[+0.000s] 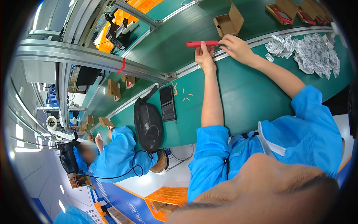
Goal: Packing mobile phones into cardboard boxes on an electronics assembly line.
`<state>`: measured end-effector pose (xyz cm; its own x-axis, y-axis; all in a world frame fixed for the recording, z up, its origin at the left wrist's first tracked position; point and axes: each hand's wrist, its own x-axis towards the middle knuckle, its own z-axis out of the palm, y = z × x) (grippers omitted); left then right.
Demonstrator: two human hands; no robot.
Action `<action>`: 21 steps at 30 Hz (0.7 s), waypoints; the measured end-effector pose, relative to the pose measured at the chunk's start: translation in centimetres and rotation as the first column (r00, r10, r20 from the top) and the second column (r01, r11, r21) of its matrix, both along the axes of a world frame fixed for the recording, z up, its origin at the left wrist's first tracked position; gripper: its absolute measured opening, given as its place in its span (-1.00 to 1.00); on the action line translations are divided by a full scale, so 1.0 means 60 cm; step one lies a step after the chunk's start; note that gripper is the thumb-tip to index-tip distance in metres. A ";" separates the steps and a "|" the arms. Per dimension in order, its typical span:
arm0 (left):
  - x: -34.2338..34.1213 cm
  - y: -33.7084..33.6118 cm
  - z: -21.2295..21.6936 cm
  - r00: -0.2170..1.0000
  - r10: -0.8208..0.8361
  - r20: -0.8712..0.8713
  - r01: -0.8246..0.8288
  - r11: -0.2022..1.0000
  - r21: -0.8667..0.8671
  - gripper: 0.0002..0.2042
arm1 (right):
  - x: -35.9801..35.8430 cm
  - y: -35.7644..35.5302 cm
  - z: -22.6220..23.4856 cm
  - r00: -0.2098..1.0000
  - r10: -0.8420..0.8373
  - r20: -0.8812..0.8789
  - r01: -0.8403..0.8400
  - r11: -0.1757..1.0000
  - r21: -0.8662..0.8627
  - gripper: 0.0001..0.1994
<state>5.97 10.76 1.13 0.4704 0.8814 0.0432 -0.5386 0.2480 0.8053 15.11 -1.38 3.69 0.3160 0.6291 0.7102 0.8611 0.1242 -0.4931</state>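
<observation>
A slim, flat red item [202,44] is held up edge-on over the near rim of the green conveyor belt. My left hand [206,59] grips it from below, thumb up along its near side. At its right end, the fingers of my right hand [238,48] are pinched together against it; exactly what lies between those fingertips is too small to make out. Just beyond my hands stands an open brown cardboard box [228,25] with its lid raised. To the right of my right forearm lies a heap of small white packets [315,54].
Open boxes [285,13] with red items stand far right. Left on the green bench [253,104] are a black pouch [148,125], a black folding case [167,103] and tan strips [186,98]. A metal frame [93,56] crosses the left; a blue-clothed co-worker [115,156] works there.
</observation>
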 end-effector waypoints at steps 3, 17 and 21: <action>-0.001 -0.002 0.002 0.998 0.041 -0.037 -0.040 0.998 0.043 -0.69 | -0.006 0.025 0.008 0.845 -0.040 0.534 0.003 0.998 0.070 -0.83; -0.007 0.035 -0.020 0.996 -0.056 0.066 0.069 0.977 -0.203 -0.46 | -0.033 -0.048 0.017 0.632 0.333 0.700 -0.319 0.935 -0.156 -0.93; -0.004 0.027 -0.023 0.928 -0.205 0.312 0.282 0.932 -0.226 -0.24 | 0.026 -0.146 0.038 0.982 -0.122 -0.145 0.071 0.946 -0.317 -0.88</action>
<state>5.72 12.38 -0.25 0.6747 0.7380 -0.0130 -0.6263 0.5817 0.5190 16.68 -10.14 5.98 0.4799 0.7700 0.4205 0.7673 -0.1359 -0.6267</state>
